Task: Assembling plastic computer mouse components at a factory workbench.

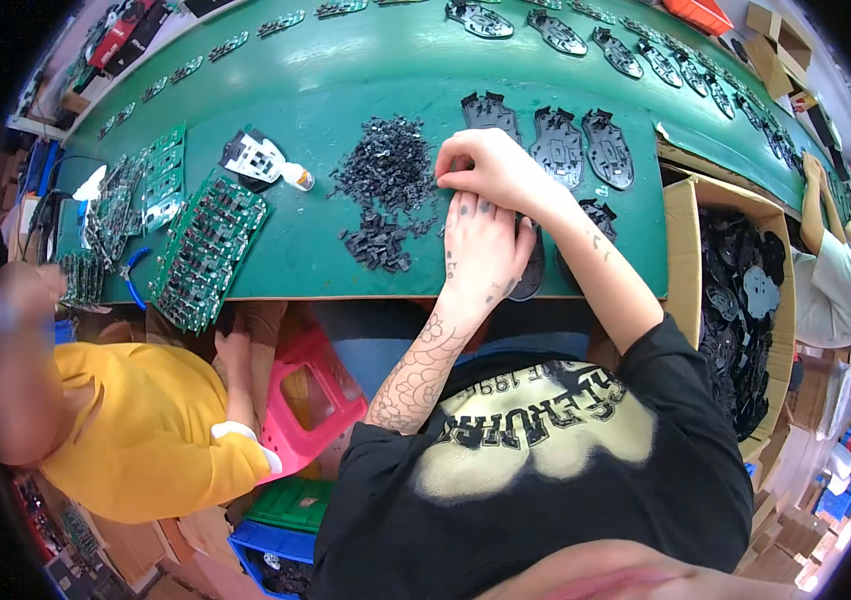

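My left hand (483,245) is back up at the bench, its fingers close together and their tips hidden under my right hand. A black mouse bottom shell (527,278) shows partly beside its thumb. My right hand (500,168) crosses above it, thumb and forefinger closed in a pinch; whatever is between them is too small to make out. Just left of both hands lies a heap of small black plastic parts (385,165), with a smaller cluster (377,242) nearer me. More black mouse shells (607,150) lie in rows to the right, one partly under my right forearm.
Green circuit board panels (207,250), blue-handled pliers (133,278), a white-and-black mouse shell (250,158) and a small bottle (298,177) lie left. A carton of black shells (682,250) stands right. A person in yellow (145,430) sits left by a pink stool (310,400).
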Demonstrator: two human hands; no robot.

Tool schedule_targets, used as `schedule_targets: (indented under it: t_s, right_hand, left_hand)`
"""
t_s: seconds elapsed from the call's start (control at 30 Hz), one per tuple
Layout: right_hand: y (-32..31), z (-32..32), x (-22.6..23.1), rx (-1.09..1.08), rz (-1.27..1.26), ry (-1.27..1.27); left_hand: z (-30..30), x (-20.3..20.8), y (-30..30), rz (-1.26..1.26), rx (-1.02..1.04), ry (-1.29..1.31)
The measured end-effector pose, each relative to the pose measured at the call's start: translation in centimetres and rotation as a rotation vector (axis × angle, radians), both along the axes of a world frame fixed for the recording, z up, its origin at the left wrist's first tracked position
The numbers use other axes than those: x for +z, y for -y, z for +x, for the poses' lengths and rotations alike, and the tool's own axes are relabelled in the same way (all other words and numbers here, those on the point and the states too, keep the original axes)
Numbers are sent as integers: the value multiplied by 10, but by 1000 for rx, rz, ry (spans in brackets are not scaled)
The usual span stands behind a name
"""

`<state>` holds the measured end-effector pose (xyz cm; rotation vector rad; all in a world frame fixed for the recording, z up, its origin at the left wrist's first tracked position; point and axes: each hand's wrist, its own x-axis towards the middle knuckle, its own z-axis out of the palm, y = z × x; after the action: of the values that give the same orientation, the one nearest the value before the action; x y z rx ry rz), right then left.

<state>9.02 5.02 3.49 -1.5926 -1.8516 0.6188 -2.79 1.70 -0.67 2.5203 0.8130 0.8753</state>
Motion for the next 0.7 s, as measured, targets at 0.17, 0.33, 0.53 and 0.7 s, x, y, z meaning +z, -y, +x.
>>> schedule_targets:
  t_s: [0.17,0.33,0.53,0.7]
  right_hand:
    - [25,30,25,-212,90,-490]
    - [74,105,-3,-543,86,-595]
    - [101,105,-18,-597,51,-550]
    - [102,102,-26,-592,85,-433]
  left_hand:
    - [-3,10,3,29,21,34]
    - [1,4,1,-31,42,-75]
    - [6,15,0,59,75,-123]
    - [21,16,-9,136,134,-208]
